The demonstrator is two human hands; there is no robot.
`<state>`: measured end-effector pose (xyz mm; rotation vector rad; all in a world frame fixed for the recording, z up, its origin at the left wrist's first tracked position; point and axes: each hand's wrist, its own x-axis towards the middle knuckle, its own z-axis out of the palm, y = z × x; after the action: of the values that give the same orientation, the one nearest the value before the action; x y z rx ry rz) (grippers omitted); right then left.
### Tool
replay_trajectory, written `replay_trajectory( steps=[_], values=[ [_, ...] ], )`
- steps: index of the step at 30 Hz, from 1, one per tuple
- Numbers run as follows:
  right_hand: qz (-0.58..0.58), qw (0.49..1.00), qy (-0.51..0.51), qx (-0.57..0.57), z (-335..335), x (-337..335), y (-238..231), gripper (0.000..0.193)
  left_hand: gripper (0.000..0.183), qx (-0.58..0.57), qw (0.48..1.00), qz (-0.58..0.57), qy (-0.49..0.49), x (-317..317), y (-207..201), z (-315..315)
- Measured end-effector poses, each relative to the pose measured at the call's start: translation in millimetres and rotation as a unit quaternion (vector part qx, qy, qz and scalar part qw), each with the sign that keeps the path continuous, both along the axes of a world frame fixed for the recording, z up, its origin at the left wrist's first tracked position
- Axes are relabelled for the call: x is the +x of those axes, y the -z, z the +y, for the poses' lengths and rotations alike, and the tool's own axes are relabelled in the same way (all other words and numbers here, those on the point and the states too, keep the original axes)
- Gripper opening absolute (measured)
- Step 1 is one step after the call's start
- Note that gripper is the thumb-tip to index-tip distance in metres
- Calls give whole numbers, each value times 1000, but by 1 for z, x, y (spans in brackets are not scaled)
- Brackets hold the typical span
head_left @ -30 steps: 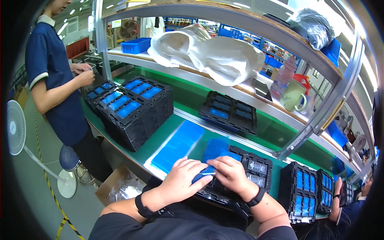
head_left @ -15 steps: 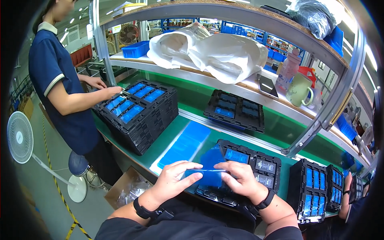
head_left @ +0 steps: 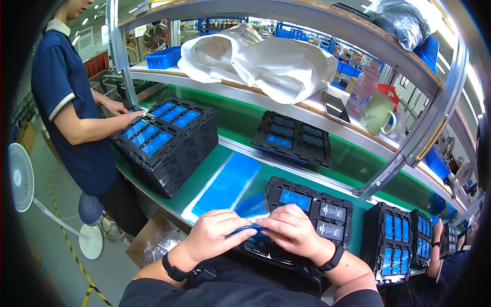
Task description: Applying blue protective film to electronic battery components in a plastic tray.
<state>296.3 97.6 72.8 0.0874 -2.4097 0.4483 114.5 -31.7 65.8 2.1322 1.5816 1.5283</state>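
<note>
— Nearest the camera, what occupies the worker's hands?
— A translucent blue plastic sheet [head_left: 253, 205], raised over the bench. The left hand [head_left: 215, 233] and right hand [head_left: 294, 230] pinch it, thumbs against fingers, fingertips almost meeting, forearms angled inward.
— And the containers?
— Just beyond the hands, a black moulded plastic tray [head_left: 316, 204] holds a blue-faced rectangular block [head_left: 295, 199] and dark, pale-printed blocks [head_left: 332, 211]; the hands hide part of it. Low on the left, an open brown cardboard box [head_left: 137, 248] contains crumpled clear plastic [head_left: 161, 250].
— Farther back?
— A tall stack of black trays [head_left: 186, 158], its top filled with blue rectangles [head_left: 156, 143]. On the shelf behind sits a blue plastic bin [head_left: 163, 59].
</note>
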Motion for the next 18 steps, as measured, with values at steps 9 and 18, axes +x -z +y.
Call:
replay_trajectory(
  steps=[9, 18],
  values=[
    [88, 993, 49, -68, 4, 8, 2, 29, 56, -135, 981, -132, -50, -9, 1, -14],
    [100, 991, -7, -93, 3, 4, 3, 19, 16, -198, 914, -346, 84, 6, 24, -6]
  ],
)
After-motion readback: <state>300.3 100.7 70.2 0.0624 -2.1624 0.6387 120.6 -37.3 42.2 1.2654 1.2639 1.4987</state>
